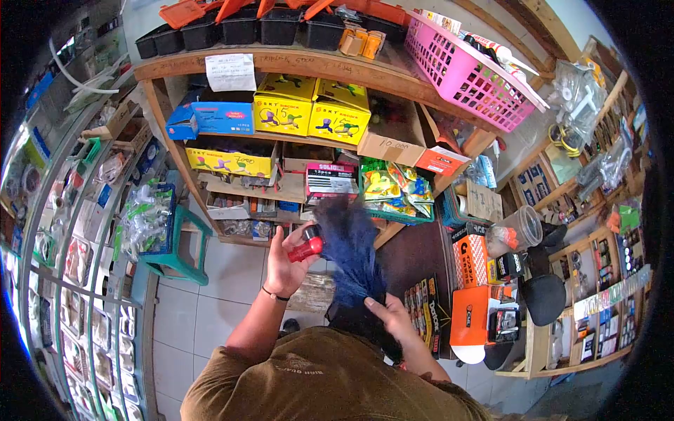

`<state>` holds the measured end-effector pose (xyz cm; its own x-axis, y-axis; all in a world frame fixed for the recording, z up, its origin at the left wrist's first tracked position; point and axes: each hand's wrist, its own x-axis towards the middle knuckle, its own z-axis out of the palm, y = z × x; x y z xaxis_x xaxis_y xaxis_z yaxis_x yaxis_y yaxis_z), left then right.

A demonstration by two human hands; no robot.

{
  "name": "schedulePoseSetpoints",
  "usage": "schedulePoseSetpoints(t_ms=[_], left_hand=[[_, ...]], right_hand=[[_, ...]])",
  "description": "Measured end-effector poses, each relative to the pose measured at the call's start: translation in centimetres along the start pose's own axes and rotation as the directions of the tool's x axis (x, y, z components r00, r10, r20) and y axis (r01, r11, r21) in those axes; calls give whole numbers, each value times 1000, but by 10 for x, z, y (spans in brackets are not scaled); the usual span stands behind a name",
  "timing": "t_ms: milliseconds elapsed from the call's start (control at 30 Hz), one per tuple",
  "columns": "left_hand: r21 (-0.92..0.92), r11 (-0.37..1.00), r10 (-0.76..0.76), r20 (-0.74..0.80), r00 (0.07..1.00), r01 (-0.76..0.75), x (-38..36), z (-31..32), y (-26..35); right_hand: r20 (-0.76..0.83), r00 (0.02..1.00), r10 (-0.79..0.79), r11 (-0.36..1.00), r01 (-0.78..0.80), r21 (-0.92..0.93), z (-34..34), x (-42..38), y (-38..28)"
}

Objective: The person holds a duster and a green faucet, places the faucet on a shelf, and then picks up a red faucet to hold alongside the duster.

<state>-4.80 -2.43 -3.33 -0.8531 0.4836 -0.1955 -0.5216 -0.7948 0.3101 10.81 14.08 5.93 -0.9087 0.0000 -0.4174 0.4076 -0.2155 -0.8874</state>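
Note:
My left hand [286,265] is closed around a small red piece with a rounded end [306,250] and a small black piece [311,232]. I cannot make out what kind they are, or whether they are joined. In my right hand [394,324] is a dark blue feather duster [354,252], gripped low on its feathers. The duster points up toward the shelves and its tip is smeared by motion. Its feathers are close beside the red piece. Beyond its tip stands a pink and black box [331,180] on a lower shelf.
Yellow boxes [282,109], a blue box [222,118] and an open carton [390,149] fill the wooden shelves ahead. A pink basket [467,81] sits on top. To the left is a green stool [184,245]; orange boxes [469,316] are at the right.

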Motion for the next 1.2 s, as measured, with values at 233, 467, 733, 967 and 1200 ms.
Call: schedulePoseSetpoints(t_ms=[233,467,733,967,1200], left_hand=[[-22,999,33,29,999,-33,-13,18,13],[67,997,36,147,989,-46,-6,6,10],[110,989,88,113,990,-101,-15,25,8],[106,990,66,197,978,-88,-11,5,21],[65,987,112,361,926,-145,7,-32,3]], right_hand=[[138,990,-20,985,43,-168,-1,7,9],[147,989,-18,927,72,-367,-2,9,10],[216,971,-101,926,171,-337,2,7,24],[294,952,-86,779,248,-576,17,-1,6],[225,974,-37,927,117,-355,12,1,9]])
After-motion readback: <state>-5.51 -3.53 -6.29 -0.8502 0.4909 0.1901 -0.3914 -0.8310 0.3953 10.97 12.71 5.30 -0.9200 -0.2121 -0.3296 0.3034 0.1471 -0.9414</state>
